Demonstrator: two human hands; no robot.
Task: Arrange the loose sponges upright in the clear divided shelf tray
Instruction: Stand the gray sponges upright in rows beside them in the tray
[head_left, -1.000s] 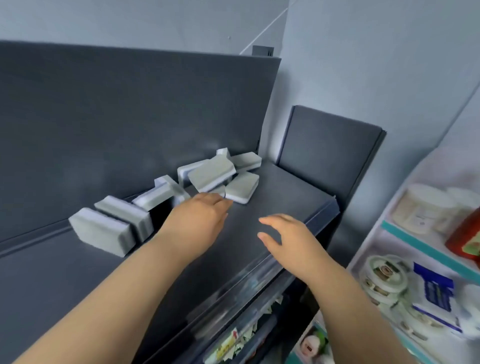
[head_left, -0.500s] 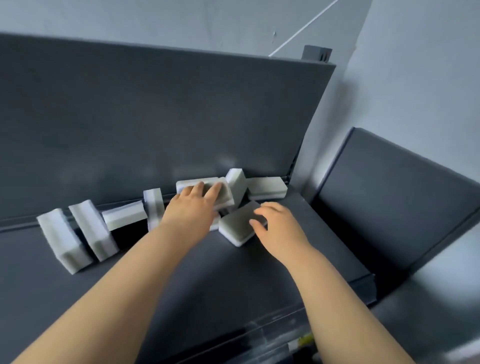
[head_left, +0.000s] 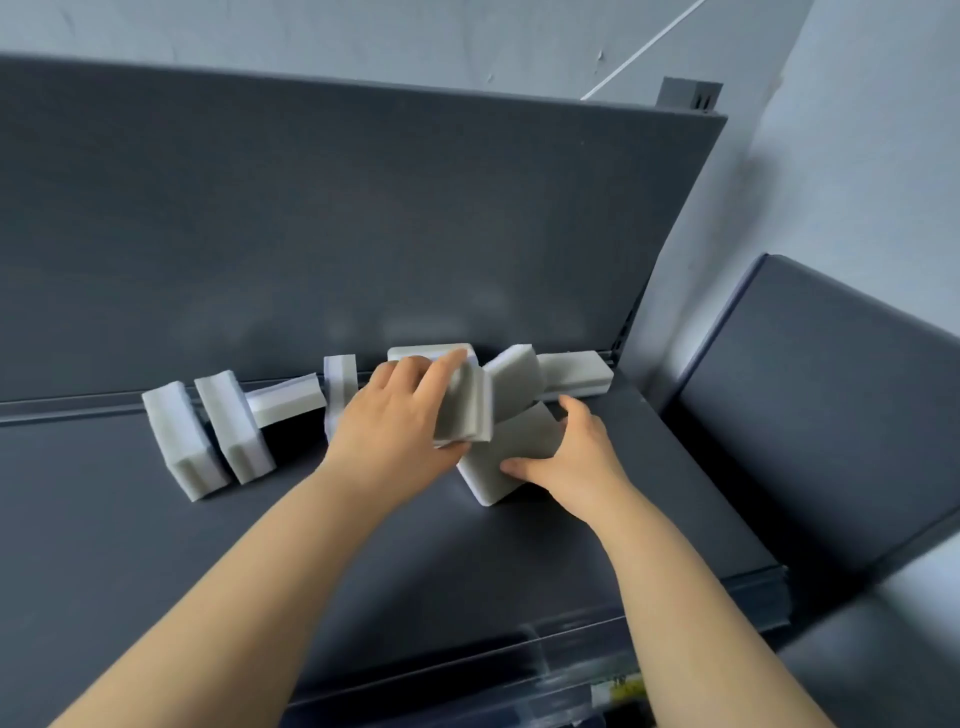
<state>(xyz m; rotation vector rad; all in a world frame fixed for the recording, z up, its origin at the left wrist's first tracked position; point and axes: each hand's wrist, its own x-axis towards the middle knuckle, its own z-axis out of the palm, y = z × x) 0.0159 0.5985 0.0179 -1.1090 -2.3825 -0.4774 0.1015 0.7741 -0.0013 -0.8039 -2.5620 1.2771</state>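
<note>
On dark shelf (head_left: 363, 545), eight grey sponges (head_left: 179, 441), two hands (head_left: 387, 431) gripping two.

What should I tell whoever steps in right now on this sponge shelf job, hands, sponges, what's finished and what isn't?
Left hand: gripping a grey rectangular foam sponge, tipped up on edge.
Right hand: fingers wrapped around a second grey sponge lying flat on the dark grey shelf.
Two grey-and-white sponges stand on edge at the left; one lies flat behind them, another stands beside it. More sit loose by the back panel, including one at far right.
Done: roughly three upright. Left: stand the rest. Clear tray dividers are not discernible around the sponges.
</note>
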